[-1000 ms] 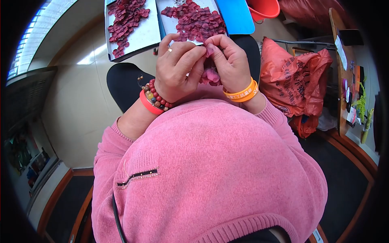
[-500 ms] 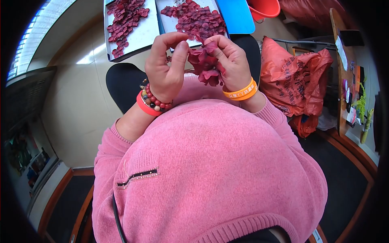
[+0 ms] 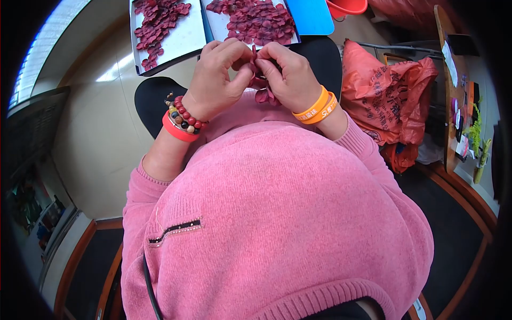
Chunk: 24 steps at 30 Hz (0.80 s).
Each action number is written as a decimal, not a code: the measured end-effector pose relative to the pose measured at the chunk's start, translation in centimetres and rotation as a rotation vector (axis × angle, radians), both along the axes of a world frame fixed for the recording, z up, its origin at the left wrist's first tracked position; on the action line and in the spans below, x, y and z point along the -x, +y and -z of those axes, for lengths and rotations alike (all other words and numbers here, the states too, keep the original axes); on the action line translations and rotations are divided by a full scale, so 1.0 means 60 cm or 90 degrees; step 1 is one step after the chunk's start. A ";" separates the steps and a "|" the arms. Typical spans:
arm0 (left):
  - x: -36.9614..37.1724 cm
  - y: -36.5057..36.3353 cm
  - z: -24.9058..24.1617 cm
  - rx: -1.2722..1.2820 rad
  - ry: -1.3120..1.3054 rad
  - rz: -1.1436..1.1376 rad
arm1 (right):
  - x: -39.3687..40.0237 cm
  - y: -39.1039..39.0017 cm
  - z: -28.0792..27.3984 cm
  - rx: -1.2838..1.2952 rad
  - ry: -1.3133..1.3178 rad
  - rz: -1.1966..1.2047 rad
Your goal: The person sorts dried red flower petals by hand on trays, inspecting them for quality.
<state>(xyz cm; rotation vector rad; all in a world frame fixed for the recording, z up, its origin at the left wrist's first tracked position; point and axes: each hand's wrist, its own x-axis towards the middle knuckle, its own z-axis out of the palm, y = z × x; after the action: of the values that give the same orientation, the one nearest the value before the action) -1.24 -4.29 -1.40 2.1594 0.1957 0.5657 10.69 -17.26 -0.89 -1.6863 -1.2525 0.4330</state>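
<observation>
Dark red petals (image 3: pixel 265 96) hang between my two hands, above my lap. My left hand (image 3: pixel 221 74), with a beaded bracelet and a red band at its wrist, has thumb and index finger pinched at the petals' left side. My right hand (image 3: pixel 288 74), with orange bands at its wrist, grips them from the right. The fingertips meet near the top of the bunch and partly hide it. Just beyond the hands, many flat dark red petals (image 3: pixel 261 24) lie in a white tray (image 3: pixel 213 26). A second white tray (image 3: pixel 184 40) at the left holds more petals.
A blue panel (image 3: pixel 314 18) adjoins the right tray, with a red basin (image 3: pixel 349 5) beyond it. Red plastic bags (image 3: pixel 384 101) stand to the right of my knee. A wooden board (image 3: pixel 450 106) with small items and a green plant (image 3: pixel 476 130) is at the far right.
My left hand has closed in toward my right hand and now meets it at the petals. The petals are more hidden between the fingers. The view has shifted slightly.
</observation>
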 end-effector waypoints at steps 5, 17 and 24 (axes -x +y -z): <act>0.004 -0.006 -0.001 0.498 0.104 0.005 | 0.007 -0.002 0.000 0.029 0.024 -0.003; 0.007 -0.003 0.024 0.632 -0.071 0.043 | 0.002 -0.004 -0.014 -0.061 0.099 0.008; 0.007 -0.002 0.017 0.659 -0.032 0.089 | 0.007 -0.008 -0.023 -0.091 0.127 -0.041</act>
<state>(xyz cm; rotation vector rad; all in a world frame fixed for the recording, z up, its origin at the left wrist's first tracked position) -1.67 -4.39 -2.40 1.1406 0.2382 0.3184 10.27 -17.76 0.48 -1.4486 -1.1654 0.5244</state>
